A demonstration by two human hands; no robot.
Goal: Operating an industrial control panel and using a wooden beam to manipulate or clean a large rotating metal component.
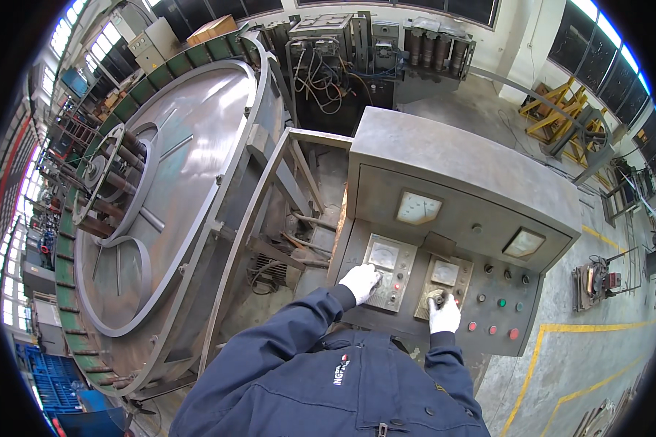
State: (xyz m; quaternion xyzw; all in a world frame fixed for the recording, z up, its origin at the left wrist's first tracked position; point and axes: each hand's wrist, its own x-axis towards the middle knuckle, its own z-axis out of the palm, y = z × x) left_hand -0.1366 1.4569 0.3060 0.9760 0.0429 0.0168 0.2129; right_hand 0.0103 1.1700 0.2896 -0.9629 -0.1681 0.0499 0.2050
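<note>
plainly, a big round steel machine (189, 193) fills the frame's left half. at lower centre, the white-gloved left hand (360, 282) rests at the left pale rectangular dial unit (392, 273); whether its fingers grip anything, i cannot tell. rightward, on the right pale rectangular dial unit (446, 272), the white-gloved right hand (445, 316) has fingers curled around a dark round knob (438, 296), likely for turning leverage. the grey metal console (452, 226) slopes, presumably for easy reach.
</note>
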